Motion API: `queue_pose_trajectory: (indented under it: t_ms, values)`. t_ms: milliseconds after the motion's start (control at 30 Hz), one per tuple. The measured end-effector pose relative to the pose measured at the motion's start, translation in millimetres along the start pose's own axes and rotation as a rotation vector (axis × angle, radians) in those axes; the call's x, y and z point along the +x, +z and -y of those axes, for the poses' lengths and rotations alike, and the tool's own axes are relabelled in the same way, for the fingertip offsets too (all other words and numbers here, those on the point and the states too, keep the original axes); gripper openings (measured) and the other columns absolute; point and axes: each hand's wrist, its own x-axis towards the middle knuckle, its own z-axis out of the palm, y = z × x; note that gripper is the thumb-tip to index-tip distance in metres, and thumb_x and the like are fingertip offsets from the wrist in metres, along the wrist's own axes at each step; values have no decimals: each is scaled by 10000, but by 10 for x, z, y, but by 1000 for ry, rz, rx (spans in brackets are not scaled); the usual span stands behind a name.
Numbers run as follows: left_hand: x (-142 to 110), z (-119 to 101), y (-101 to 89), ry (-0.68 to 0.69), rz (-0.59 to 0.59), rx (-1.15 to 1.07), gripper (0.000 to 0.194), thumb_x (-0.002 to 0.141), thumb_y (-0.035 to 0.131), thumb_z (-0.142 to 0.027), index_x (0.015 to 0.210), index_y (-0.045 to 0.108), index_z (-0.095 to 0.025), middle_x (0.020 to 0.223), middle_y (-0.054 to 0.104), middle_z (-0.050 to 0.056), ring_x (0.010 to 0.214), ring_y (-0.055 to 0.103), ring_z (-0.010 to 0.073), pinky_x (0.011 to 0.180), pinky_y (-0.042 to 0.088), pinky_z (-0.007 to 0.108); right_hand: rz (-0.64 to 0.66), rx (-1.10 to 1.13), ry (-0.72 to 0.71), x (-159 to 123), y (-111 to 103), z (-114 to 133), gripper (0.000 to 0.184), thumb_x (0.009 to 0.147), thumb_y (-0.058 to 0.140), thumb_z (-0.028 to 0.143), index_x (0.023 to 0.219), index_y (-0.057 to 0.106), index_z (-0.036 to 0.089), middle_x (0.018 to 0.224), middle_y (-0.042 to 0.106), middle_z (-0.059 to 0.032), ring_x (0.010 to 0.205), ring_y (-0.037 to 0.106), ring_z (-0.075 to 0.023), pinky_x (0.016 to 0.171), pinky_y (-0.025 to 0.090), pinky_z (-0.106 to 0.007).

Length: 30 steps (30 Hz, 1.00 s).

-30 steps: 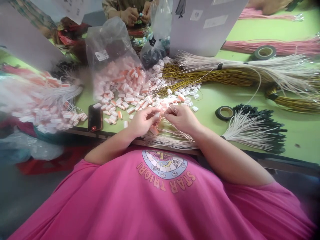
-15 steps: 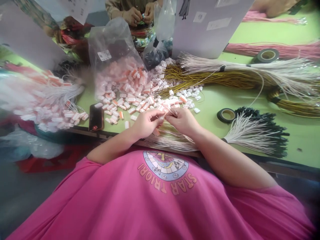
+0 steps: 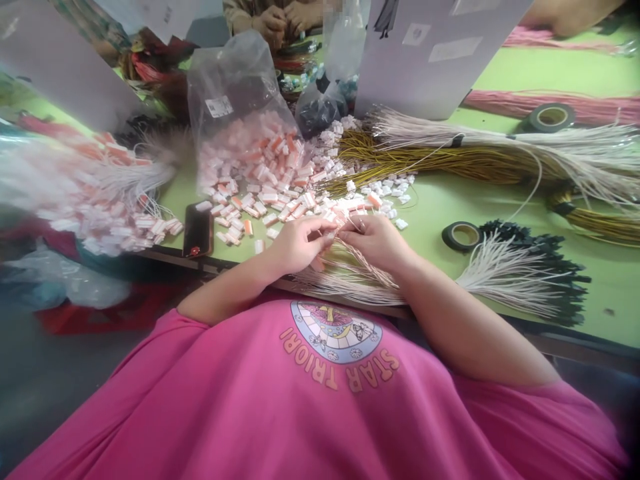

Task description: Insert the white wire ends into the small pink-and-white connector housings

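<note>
Running aslant: white wires (image 3: 374, 269) at the green table's (image 3: 435, 200) front, long axis toward the right forearm (image 3: 450, 307).
Right hand (image 3: 377, 243), nearer, pinches some, seemingly close to their tips; left hand (image 3: 300, 247) faces it, fingertips nearly together, contents too small to tell; white-and-orange connector housings (image 3: 295, 207) just beyond.

A bright green worktable (image 3: 613, 257) with a dark front edge (image 3: 583, 343) spans the room, its surface reaching back on the right. Two pale greyish-lilac panels, one tilted at the left (image 3: 65, 83) and one near the center (image 3: 425, 83) with papers (image 3: 455, 49) attached, stand as partitions. Soft, hazy light falls across everything, while the grey floor (image 3: 45, 367) at lower left lies in shadow.
</note>
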Motion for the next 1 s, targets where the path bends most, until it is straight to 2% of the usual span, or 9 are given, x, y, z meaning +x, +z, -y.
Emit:
queue_pose_trajectory:
  t_ms: [133,233,300,400,533,633,733,867,1000]
  values:
    - [51,153,-261,191,-135,296,211,833,594,-202,1038,640,-182,1037,638,66,942,604,167,823,510,315,-137,4,20,24,-58,-5,129,716,610,283,706,648,159,608,558,12,573,459,-109,579,358,-280]
    - [67,386,-553,90,-261,625,247,832,575,-187,1074,628,-195,1093,610,82,1014,559,209,889,469,371,-238,52,53,33,-73,-8,168,686,644,288,793,661,159,646,583,6,576,471,-110,580,375,-284]
    - [68,553,-699,-68,-212,818,205,831,568,-212,1014,657,-188,1015,625,102,973,558,249,846,464,399,-251,110,41,26,-52,-6,163,682,642,267,802,651,157,677,601,-5,596,497,-117,580,391,-284]
    - [70,740,-782,-212,-21,934,200,854,527,-266,953,677,-178,947,626,120,870,567,258,752,458,391,-282,171,17,-4,-4,11,122,696,621,249,774,637,156,687,612,-13,593,517,-116,578,414,-285]
    - [88,807,-752,-212,82,947,223,866,461,-212,909,673,-155,907,611,123,882,555,249,785,438,376,-268,215,21,-43,25,40,133,736,564,233,764,661,146,683,631,-24,575,530,-106,602,441,-293]
    - [96,785,-719,-189,105,934,215,865,456,-214,869,652,-125,917,595,133,894,542,242,832,428,373,-214,217,14,-49,31,44,181,750,566,251,838,679,140,724,653,-36,607,553,-111,641,457,-301]
    - [91,774,-681,-198,41,880,167,854,466,-181,899,615,-121,975,588,130,909,539,233,839,432,360,-171,298,40,-40,45,35,215,740,573,243,913,646,138,732,661,-36,598,568,-112,630,471,-297]
    - [56,688,-627,-205,-80,724,151,836,500,-152,953,596,-157,923,607,94,852,556,210,796,456,357,-198,221,10,-37,59,22,85,724,536,191,764,601,154,676,645,-24,571,550,-108,594,450,-284]
    - [-29,386,-540,-70,-188,262,179,852,543,-233,1018,597,-194,890,621,45,794,587,158,746,495,318,-231,18,-36,-52,57,28,73,708,548,190,712,615,161,636,611,-4,582,525,-109,582,414,-276]
